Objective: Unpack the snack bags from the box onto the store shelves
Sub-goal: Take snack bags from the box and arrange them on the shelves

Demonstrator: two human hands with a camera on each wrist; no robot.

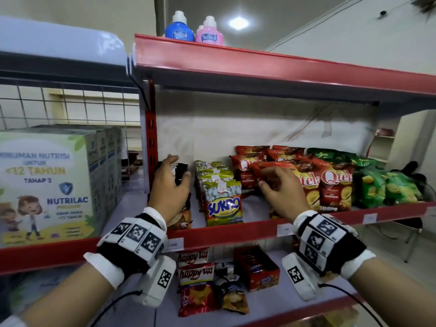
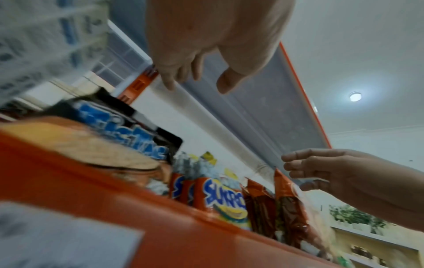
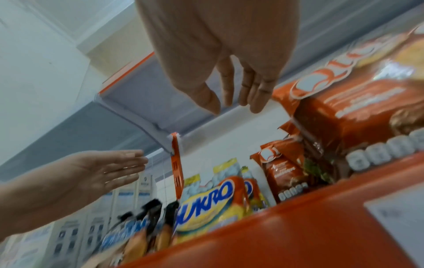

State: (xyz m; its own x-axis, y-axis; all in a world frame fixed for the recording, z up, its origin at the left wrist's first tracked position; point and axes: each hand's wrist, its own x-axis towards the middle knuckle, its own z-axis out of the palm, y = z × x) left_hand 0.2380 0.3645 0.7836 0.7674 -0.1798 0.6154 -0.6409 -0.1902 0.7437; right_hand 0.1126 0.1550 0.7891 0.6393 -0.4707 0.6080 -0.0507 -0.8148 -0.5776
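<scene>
On the middle shelf (image 1: 226,232), your two hands reach in side by side over the red front edge. Your left hand (image 1: 168,190) is at the far left of the shelf, fingers relaxed and slightly spread, holding nothing; it hangs just in front of the black snack bags (image 1: 180,175) that stand against the red upright (image 1: 151,138). The left wrist view shows its fingers straight and apart above those bags. Your right hand (image 1: 282,192) is further right, fingers loosely extended toward the red Qtela bags (image 1: 330,182); from the head view the fingertips overlap the front bag, but the right wrist view shows the fingers free of it, so you grip nothing there either. Between your hands stands a row of Sukro bags (image 1: 223,204), upright and packed one behind another. Green snack bags (image 1: 382,182) sit just right of the Qtela bags. Boxes of Nutrilac (image 1: 47,185) fill the neighbouring shelf on the left, and two bottles (image 1: 194,31) stand on the top shelf.
</scene>
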